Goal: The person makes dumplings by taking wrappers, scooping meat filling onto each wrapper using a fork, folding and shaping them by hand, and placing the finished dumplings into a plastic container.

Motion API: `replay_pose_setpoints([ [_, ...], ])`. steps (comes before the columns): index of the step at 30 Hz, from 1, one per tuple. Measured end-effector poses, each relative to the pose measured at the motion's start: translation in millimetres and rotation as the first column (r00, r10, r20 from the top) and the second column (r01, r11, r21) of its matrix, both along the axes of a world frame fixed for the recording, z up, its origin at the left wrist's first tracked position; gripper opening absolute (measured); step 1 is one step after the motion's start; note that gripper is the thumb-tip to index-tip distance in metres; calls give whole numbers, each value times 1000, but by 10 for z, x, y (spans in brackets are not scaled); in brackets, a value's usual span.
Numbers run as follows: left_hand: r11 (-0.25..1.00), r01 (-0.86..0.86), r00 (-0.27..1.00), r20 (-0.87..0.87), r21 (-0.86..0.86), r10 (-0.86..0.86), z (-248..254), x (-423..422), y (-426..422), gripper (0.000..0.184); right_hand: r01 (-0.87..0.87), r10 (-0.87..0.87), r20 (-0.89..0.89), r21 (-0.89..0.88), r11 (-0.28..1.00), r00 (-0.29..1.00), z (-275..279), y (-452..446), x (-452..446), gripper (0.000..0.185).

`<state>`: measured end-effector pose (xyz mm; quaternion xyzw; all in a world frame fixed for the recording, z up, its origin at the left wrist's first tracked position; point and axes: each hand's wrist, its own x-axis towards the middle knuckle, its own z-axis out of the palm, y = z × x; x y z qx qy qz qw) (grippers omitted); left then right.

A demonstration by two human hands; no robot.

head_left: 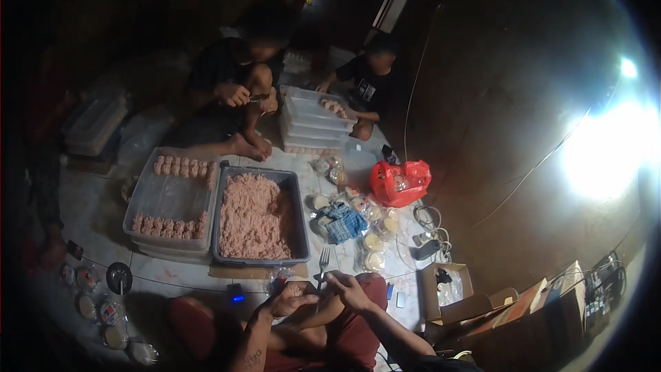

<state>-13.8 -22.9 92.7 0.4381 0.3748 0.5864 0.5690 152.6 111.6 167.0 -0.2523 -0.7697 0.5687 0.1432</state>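
Over my lap, my left hand (292, 299) is closed with its fingers curled; what they hold, if anything, is too small to make out. Close beside it, my right hand (348, 292) grips a metal fork (323, 260), tines pointing up. In front of me lies a dark grey tub (301, 227) heaped with pink minced filling (251, 217), hollowed at its right side. To its left stands a clear plastic container (169, 196) with rows of small pink filled pieces (184, 167) along its far and near ends.
Round pale wrapper packs (374, 242), a blue checked cloth (341, 222) and a red plastic bag (401, 182) lie right of the tub. More packs (113, 336) sit at left. Two people (237, 83) (368, 83) sit beyond, by stacked containers (317, 120). An open cardboard box (447, 286) stands at right.
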Motion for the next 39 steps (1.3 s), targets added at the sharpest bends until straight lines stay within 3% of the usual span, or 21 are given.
replay_pose_setpoints([
  [2, 999, -7, 991, 132, -38, 12, -132, 17, -45, 41, 11, -12, -26, -45, 999, 1000, -201, -32, -89, 40],
  [3, 998, -42, 993, 109, -40, 46, -163, 15, -53, 42, 54, -56, 41, 56, 997, 998, -195, -40, -117, 31],
  [5, 982, -173, 985, 12, -72, 174, -453, 12, -77, 43, 131, -129, 46, -44, 990, 991, -230, -54, -244, 23],
  [6, 963, -254, 966, -70, -85, 249, -571, 9, -101, 45, 76, -86, -87, -103, 992, 993, -60, -80, -342, 24],
  [9, 931, -258, 913, 250, -259, 323, 72, -81, -369, 44, 21, -22, -147, -9, 1000, 989, 223, 127, -596, 23],
  [11, 936, -294, 848, 398, -195, 349, 146, -95, -296, 42, -60, 111, -119, 366, 929, 987, 379, 288, -719, 8],
  [12, 943, -299, 812, 481, -145, 331, 52, -114, -370, 41, -29, 158, -145, 639, 769, 977, -80, 599, -828, 11],
  [14, 887, -372, 738, 492, -274, 462, -320, -145, -376, 51, -265, 273, 93, 658, 705, 957, 304, 610, -1020, 16],
  [15, 993, -91, 520, 854, 81, -22, -678, -271, -304, 55, -258, 268, 99, 698, 668, 958, 372, 543, -1057, 16],
  [17, 984, -94, 266, 956, 150, -120, -753, -286, -367, 64, -289, 339, 105, 779, 556, 935, 342, 484, -1037, 15],
  [18, 941, -245, 345, 886, -235, 311, -347, -220, -414, 68, -293, 268, 136, 613, 734, 954, 532, 258, -986, 18],
  [20, 971, -217, 319, 932, -103, 170, -159, -241, -443, 88, -379, 412, 94, 613, 693, 906, 420, 188, -799, 17],
  [22, 975, -197, 289, 944, -105, 160, 1, -259, -448, 81, -460, 567, 33, 624, 632, 823, 364, 85, -708, 17],
  [23, 975, -191, 287, 944, -111, 163, 9, -269, -445, 81, -541, 595, 188, 680, 496, 782, 196, 152, -647, 21],
  [28, 970, -191, 425, 878, -150, 220, -64, -245, -365, 85, -488, 421, 291, 715, 501, 859, 337, 20, -394, 27],
  [30, 960, -176, 429, 860, -218, 274, -49, -186, -365, 83, -438, 420, 209, 688, 579, 883, 298, -21, -349, 26],
  [32, 981, -137, 395, 900, -139, 183, -117, -193, -306, 88, -466, 406, 278, 728, 503, 871, 176, 54, -348, 24],
  [34, 943, -185, 375, 867, -278, 329, -390, -197, -278, 85, -500, 482, 250, 702, 507, 840, 211, 168, -464, 23],
  [36, 906, -240, 457, 782, -350, 423, -604, -179, -297, 85, -417, 536, 33, 670, 614, 843, 223, 195, -695, 20],
  [38, 813, -317, 469, 665, -488, 582, -793, -146, -281, 83, -378, 468, 52, 672, 637, 882, 432, 74, -1066, 19],
  [39, 854, -243, 423, 742, -460, 520, -887, -153, -280, 82, -383, 472, 73, 698, 605, 879, 377, 81, -1281, 17],
])
